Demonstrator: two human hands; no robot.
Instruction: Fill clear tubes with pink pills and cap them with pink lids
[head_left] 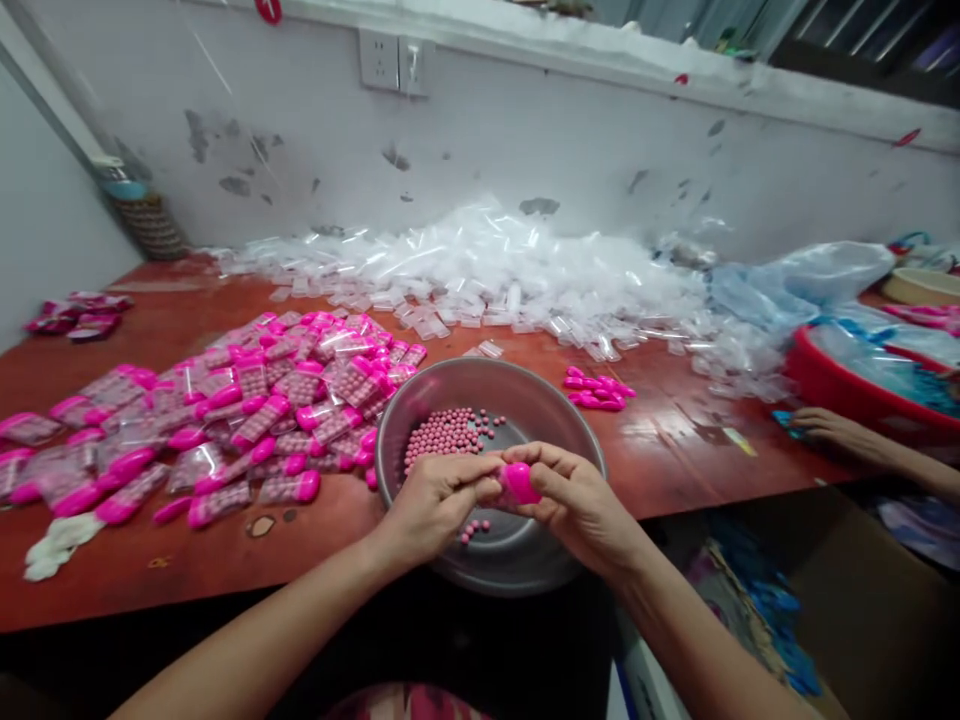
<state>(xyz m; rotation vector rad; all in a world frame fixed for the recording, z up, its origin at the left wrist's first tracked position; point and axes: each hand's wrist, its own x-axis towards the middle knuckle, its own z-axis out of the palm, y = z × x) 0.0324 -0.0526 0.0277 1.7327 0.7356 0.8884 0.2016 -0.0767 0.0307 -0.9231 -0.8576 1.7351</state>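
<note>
Over a metal bowl [517,575] of small pink beads [442,437], both my hands grip one small clear container with a bright pink cap [523,483]. My left hand [431,508] pinches its clear end between thumb and fingers. Around the pink cap, the thumb and fingers of my right hand [589,505] are closed. Whether beads are inside this container is hard to see, as my fingers cover most of it. A few loose beads lie in the bowl below my hands.
Left of the bowl spreads a heap of bead-filled, pink-capped containers [255,400]. Empty clear containers [487,270] pile along the wall. Several pink caps [598,390] lie right of the bowl. Another person's hand [832,430] rests near a red basin [817,385] at the far right.
</note>
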